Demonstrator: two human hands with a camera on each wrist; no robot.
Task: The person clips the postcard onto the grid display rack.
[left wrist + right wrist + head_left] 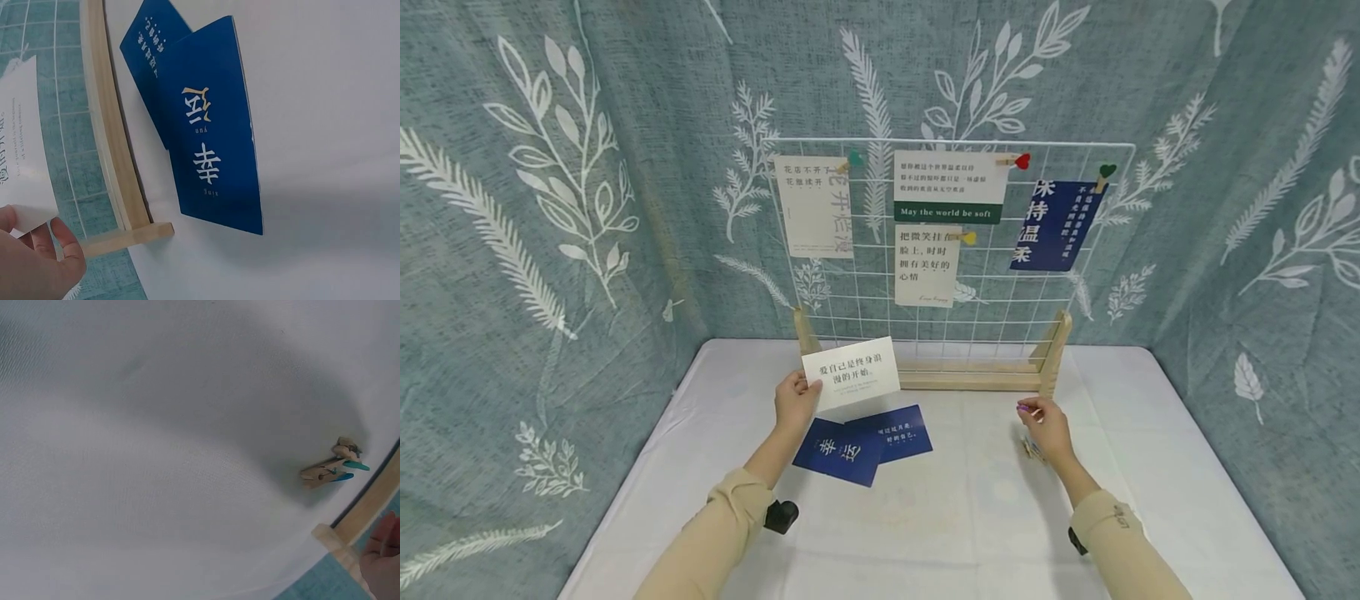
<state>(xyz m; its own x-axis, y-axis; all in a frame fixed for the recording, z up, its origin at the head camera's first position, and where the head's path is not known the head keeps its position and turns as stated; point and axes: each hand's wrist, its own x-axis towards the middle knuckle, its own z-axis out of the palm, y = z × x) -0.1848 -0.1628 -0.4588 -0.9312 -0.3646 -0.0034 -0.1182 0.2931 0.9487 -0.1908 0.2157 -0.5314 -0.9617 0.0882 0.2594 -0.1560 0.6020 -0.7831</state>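
My left hand [796, 400] grips a white printed card [853, 385] by its lower left corner, in front of the wire grid's base. In the left wrist view the thumb and fingers of that hand [40, 265] pinch the card [25, 150]. My right hand [1048, 429] pinches a small purple-tipped clothespin [1022, 408], mostly hidden by the fingers. Below that hand several wooden clothespins [326, 472] lie on the table. Two dark blue cards [842, 454], [907, 433] lie overlapping under the left hand's card.
A white wire grid [955, 141] stands at the back on a wooden base [970, 382]. Clothespins hold several cards on it, including a blue card [1060, 227] and a green-banded card [950, 187]. Patterned curtains [625, 250] surround the white tabletop [955, 517].
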